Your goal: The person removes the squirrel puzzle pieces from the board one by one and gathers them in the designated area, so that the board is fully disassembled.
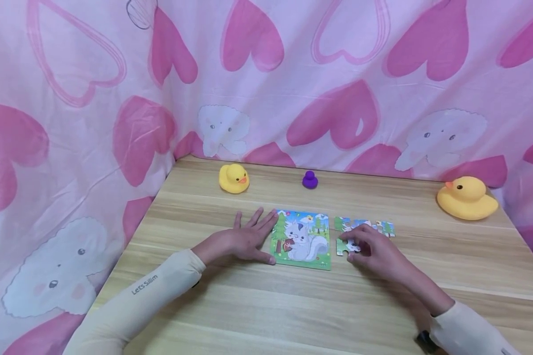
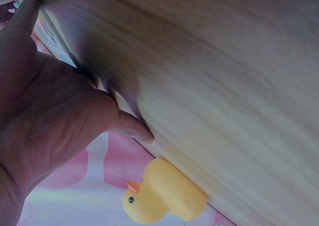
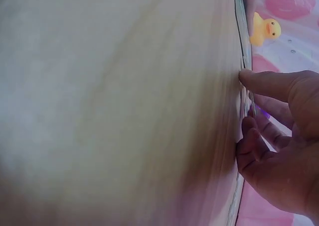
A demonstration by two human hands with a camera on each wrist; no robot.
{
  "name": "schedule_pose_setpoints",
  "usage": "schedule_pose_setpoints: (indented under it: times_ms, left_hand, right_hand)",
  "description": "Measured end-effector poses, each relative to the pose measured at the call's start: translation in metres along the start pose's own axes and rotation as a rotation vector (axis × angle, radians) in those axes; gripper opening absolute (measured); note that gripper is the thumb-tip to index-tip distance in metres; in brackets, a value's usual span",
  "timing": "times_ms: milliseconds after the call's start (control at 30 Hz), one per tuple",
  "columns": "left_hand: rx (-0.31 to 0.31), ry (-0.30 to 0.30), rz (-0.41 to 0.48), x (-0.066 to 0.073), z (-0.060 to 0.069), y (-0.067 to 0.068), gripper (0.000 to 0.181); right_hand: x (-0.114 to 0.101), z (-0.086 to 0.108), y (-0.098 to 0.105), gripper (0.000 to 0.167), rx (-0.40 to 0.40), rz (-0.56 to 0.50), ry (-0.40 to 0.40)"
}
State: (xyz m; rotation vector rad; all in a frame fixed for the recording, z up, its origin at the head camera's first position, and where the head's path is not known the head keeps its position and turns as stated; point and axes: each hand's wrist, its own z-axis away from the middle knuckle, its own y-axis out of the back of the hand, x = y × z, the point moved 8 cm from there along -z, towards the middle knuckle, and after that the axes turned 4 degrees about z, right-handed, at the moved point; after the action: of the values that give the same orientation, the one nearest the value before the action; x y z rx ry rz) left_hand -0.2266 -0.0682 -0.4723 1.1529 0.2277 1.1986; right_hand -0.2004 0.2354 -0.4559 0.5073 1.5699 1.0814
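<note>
A square squirrel picture (image 1: 301,240) lies flat on the table. Fingers spread, the left hand (image 1: 247,241) rests at its left edge, thumb and fingertips against the border; the left wrist view shows this hand (image 2: 55,106) on the tabletop. Right of the picture is a group of puzzle pieces (image 1: 386,228), partly covered by the right hand (image 1: 375,251). This hand's curled fingers and thumb pinch a puzzle piece (image 1: 341,247) at the group's lower left. In the right wrist view the hand (image 3: 284,131) has its fingers bent round thin pieces seen edge-on.
Along the back of the wooden table (image 1: 266,315) stand a yellow duck (image 1: 234,179) at the left and a small purple duck (image 1: 310,180) near the middle. A larger yellow duck (image 1: 467,199) is at the right. A pink heart-patterned curtain (image 1: 266,98) hangs behind.
</note>
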Motion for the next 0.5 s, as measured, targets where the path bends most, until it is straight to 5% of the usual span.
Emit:
schedule_pose_setpoints:
  times_ms: [500]
  left_hand:
    - [-0.004,0.006,-0.005,-0.0014,-0.0016,-0.0017,0.120]
  right_hand:
    - [0.0015,-0.0044,-0.0002,0.044,-0.050,-0.011,-0.004]
